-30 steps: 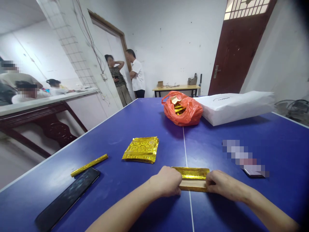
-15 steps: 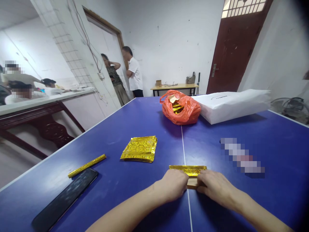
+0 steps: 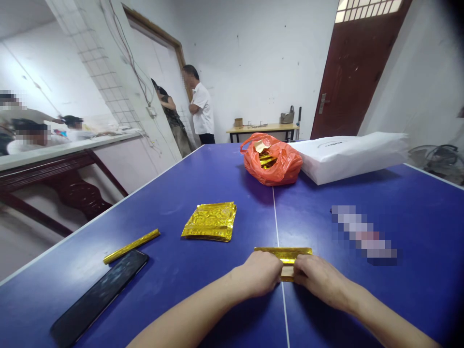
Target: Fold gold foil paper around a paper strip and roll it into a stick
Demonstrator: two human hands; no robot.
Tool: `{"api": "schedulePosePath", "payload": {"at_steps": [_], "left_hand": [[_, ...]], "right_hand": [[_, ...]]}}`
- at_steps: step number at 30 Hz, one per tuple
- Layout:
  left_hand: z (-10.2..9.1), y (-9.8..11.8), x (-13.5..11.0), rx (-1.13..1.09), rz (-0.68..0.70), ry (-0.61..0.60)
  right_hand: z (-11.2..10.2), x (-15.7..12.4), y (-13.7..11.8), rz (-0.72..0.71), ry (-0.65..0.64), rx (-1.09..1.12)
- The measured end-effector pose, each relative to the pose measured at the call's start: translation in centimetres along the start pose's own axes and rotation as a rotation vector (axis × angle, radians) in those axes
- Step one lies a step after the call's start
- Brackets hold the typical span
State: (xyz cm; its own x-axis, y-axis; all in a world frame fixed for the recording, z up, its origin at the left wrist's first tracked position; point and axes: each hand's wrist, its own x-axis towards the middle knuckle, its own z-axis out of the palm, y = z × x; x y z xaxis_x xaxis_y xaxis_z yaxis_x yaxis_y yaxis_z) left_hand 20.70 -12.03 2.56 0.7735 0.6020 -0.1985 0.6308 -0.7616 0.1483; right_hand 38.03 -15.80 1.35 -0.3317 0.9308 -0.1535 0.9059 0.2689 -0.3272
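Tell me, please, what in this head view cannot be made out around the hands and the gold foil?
All in the head view:
The gold foil strip: its lower part is hidden by the left hand and right hand.
The pixelated object: blurred, so its kind cannot be told.
The orange plastic bag: its wall hides most contents.
The stack of gold foil sheets: too small to count.

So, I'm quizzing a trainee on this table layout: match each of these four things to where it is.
Things:
1. Stack of gold foil
2. Orange plastic bag
3. Gold foil strip
4. Black phone

Places:
A. Near the left edge of the blue table tennis table
B. Between the left hand and right hand
C. Mid-table, left of the white centre line
D. At the far end, with gold foil showing inside

Pairs: 1-C, 2-D, 3-B, 4-A
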Motion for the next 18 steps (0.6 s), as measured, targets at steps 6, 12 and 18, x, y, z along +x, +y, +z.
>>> {"api": "schedulePosePath", "payload": {"at_steps": [6, 12, 18], "left_hand": [[-0.8, -0.3, -0.4, -0.020, -0.023, -0.048], [-1.3, -0.8, -0.6, -0.020, -0.021, -0.093], [-1.6, -1.3, -0.9, 0.017, 0.011, -0.110]], "right_hand": [[-0.9, -0.3, 1.1, 0.048, -0.060, 0.027], [-1.2, -0.4, 1.6, 0.050, -0.080, 0.036], [-1.3, -0.5, 1.9, 0.030, -0.072, 0.026]]}}
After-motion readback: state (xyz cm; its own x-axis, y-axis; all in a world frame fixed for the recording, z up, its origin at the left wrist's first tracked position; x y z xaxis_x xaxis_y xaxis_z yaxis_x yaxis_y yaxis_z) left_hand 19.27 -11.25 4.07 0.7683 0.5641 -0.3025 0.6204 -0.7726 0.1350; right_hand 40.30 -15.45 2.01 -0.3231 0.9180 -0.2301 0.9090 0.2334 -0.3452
